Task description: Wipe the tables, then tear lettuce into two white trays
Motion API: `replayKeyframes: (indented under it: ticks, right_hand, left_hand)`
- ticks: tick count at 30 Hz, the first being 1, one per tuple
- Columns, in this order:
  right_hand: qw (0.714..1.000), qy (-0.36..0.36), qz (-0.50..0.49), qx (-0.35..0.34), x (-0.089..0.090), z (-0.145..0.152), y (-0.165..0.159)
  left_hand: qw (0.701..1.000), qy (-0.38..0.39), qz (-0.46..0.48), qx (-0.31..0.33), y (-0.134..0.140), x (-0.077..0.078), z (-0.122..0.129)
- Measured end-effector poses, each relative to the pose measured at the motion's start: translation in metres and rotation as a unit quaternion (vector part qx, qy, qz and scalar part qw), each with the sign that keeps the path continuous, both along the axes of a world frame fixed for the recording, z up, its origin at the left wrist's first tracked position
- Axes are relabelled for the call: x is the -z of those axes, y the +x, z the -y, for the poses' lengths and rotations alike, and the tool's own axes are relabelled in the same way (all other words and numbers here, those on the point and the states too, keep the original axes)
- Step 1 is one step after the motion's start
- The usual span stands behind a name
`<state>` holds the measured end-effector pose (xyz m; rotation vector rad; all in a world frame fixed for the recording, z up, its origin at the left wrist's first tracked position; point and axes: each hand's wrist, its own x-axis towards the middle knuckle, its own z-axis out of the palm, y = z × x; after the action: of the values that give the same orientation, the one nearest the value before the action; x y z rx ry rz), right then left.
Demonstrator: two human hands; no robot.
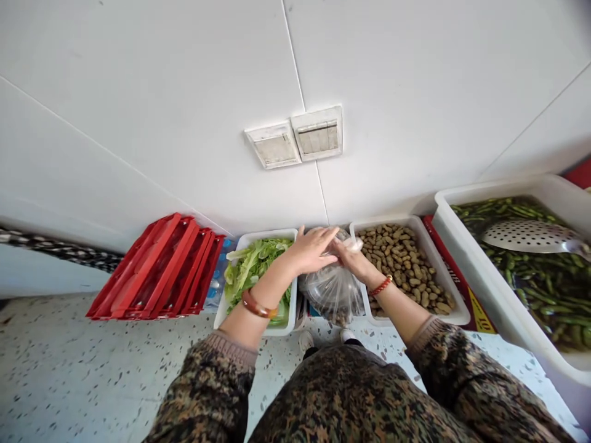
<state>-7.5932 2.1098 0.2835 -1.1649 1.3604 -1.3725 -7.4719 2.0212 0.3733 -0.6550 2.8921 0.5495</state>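
Observation:
A clear plastic bag (333,292) with dark contents, whose kind I cannot make out, stands between two white tubs. Its bunched top is at my hands. My right hand (354,258) is closed round the gathered plastic, part of which sticks out above the fingers. From the other side, my left hand (314,249) reaches across the bag's neck, fingers stretched out and thumb apart, touching or nearly touching the right fingertips. Left of the bag is a tub of green leafy lettuce (258,255); on its right, a tub holds peanuts in their shells (401,258).
Red plastic crates (157,271) lean at the left, with bottles (217,280) beside them. At the right, a large white tub (521,332) holds green pods in liquid and a perforated skimmer (526,237). A white wall (184,123) with two switch plates (295,136) rises behind.

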Motion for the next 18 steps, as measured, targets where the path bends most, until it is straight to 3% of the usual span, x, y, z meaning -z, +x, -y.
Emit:
replayKeyframes:
  ticks: [3,7,11,14,18]
  right_hand:
    - [0.996,0.062,0.057,-0.019,-0.002,0.000,-0.004]
    - [0.988,0.058,0.139,-0.020,0.003,0.004,-0.005]
    - [0.990,0.024,0.135,-0.039,0.006,0.000,-0.011]
    - [0.994,0.004,0.094,-0.059,0.002,-0.005,-0.015]
    - [0.995,-0.025,0.057,-0.078,-0.005,-0.009,-0.014]
  left_hand:
    - [0.998,-0.063,0.017,0.001,0.010,0.001,0.006]
    - [0.993,-0.114,-0.010,0.010,0.021,-0.004,-0.004]
    - [0.998,0.035,-0.034,-0.025,0.033,-0.012,-0.001]
    - [0.985,0.110,-0.100,-0.083,0.030,-0.005,0.009]
    - [0.988,0.129,-0.090,0.001,0.011,0.017,0.014]
